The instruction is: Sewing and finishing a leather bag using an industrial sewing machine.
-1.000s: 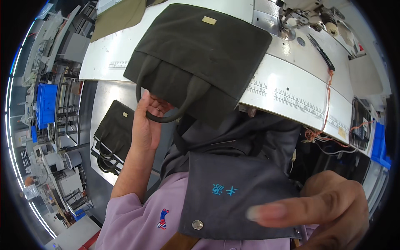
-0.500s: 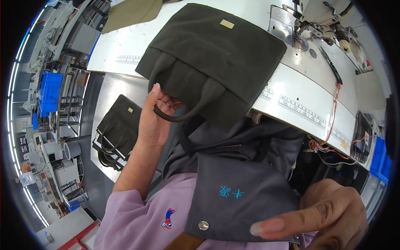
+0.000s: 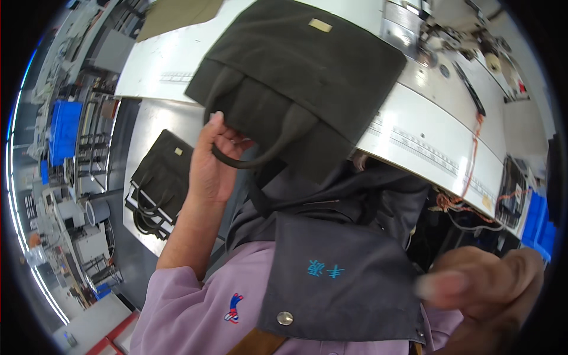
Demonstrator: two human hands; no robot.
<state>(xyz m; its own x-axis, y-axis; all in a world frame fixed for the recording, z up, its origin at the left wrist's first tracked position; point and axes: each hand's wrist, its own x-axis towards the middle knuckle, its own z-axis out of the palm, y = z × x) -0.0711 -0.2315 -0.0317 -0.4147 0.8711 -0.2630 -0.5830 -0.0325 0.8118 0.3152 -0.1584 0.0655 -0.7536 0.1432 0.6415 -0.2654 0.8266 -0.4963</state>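
A dark olive fabric bag (image 3: 343,77) lies on the white sewing table, its handles toward me and overhanging the near edge. It bears a small pale gold tag (image 3: 320,25). My left hand (image 3: 218,160) is closed round the left part of the near strap handle (image 3: 283,147), thumb on top. Close to the camera at the lower right, my right hand (image 3: 488,287) is raised over my apron (image 3: 349,266), away from the bag. Motion smears its fingers, and I cannot make out whether anything is in them.
A sewing machine (image 3: 449,38) stands at the far right, with black-handled thread snips (image 3: 470,89) on an orange cord beside it. More dark bags (image 3: 160,171) are stacked on a lower surface at left. An olive fabric piece (image 3: 177,16) lies at the far left.
My right hand has moved up and right and is now blurred. The view has shifted slightly, so the bag sits a little higher and further left. My left hand keeps its grip.
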